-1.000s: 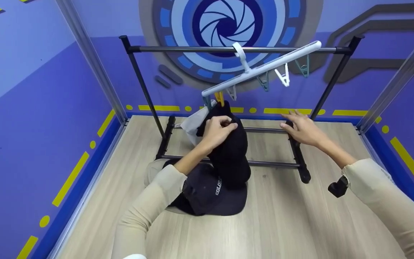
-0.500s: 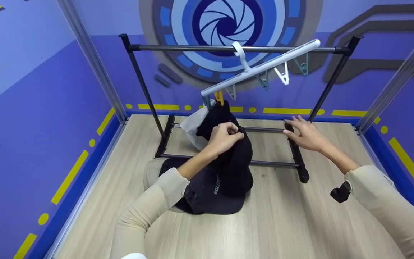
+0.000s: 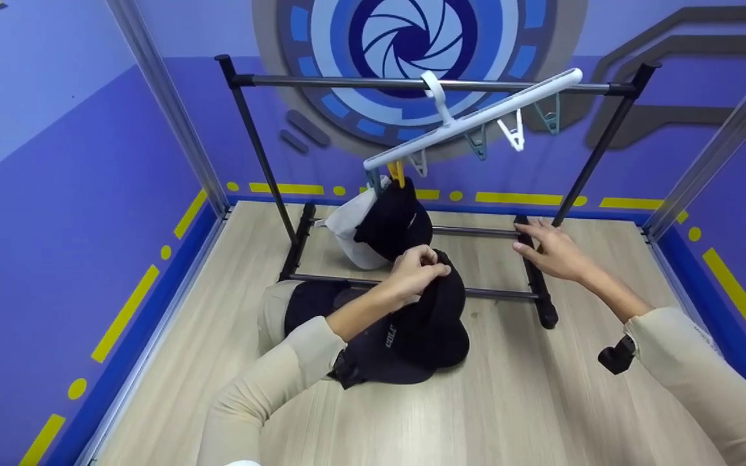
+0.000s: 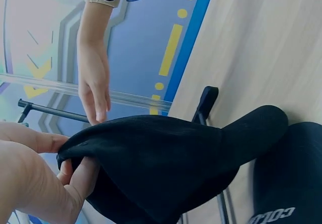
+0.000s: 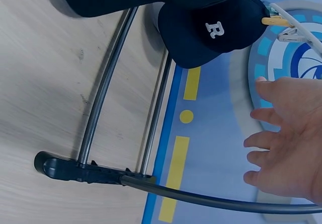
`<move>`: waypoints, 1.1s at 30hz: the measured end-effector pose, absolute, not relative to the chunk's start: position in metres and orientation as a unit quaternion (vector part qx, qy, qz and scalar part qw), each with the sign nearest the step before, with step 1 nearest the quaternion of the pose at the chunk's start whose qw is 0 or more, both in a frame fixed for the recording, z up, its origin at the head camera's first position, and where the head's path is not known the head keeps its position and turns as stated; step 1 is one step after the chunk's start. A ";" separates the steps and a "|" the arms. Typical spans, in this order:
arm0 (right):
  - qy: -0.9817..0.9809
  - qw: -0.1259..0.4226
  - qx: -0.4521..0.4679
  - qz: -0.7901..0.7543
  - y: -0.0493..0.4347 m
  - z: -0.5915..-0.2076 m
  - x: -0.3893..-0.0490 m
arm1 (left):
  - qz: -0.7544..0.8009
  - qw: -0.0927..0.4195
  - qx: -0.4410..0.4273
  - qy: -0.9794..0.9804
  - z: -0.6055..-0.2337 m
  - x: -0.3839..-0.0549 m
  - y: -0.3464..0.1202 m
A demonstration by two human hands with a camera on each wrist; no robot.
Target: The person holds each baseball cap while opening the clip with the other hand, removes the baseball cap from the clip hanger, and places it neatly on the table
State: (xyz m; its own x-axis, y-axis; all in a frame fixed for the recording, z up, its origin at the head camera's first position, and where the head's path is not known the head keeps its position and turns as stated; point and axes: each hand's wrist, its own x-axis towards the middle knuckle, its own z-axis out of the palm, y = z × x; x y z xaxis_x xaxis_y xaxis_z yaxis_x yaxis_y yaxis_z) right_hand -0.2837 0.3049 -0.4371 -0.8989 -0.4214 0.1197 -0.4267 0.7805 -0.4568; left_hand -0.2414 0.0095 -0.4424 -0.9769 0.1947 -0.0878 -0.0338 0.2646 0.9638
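Note:
My left hand (image 3: 412, 275) pinches the edge of a black baseball cap (image 3: 441, 330) between thumb and fingers. This cap hangs brim down, over a dark cap (image 3: 379, 366) with white lettering on the floor. Behind it, a black cap with an R (image 5: 216, 30) hangs from a yellow clip (image 3: 397, 173), beside a white cap (image 3: 344, 226) on a green clip. Both clips belong to a white hanger (image 3: 476, 123). My right hand (image 3: 554, 252) holds nothing and has its fingers extended, near the rack's right side. In the right wrist view, its palm and fingers show plainly.
The hanger hooks over the top bar (image 3: 321, 82) of a black metal rack, tilted with its right end higher. Several vacant clips dangle along its right part. A beige cap (image 3: 272, 310) lies left under the dark one. Blue-purple panels enclose the wooden floor (image 3: 509, 401).
My left hand has moved down and slightly right with the black cap, away from the clipped caps, uncovering the hanging black one. My right hand has shifted slightly down and right.

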 end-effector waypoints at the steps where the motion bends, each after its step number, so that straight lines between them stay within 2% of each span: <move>1: -0.943 0.004 0.223 0.245 0.305 -0.438 -0.283 | 0.607 0.101 0.047 0.787 -0.445 -0.242 0.009; 10: -0.941 -0.002 0.222 0.254 0.308 -0.444 -0.282 | 0.622 0.158 0.019 0.766 -0.459 -0.242 -0.004; 15: -0.941 -0.003 0.220 0.258 0.308 -0.449 -0.282 | 0.640 0.210 0.017 0.739 -0.464 -0.240 -0.021; 26: -0.935 -0.007 0.233 0.266 0.309 -0.459 -0.283 | 0.599 0.260 0.013 0.757 -0.481 -0.233 -0.056; 33: -0.937 -0.033 0.223 0.265 0.311 -0.463 -0.283 | 0.600 0.282 0.010 0.749 -0.493 -0.230 -0.074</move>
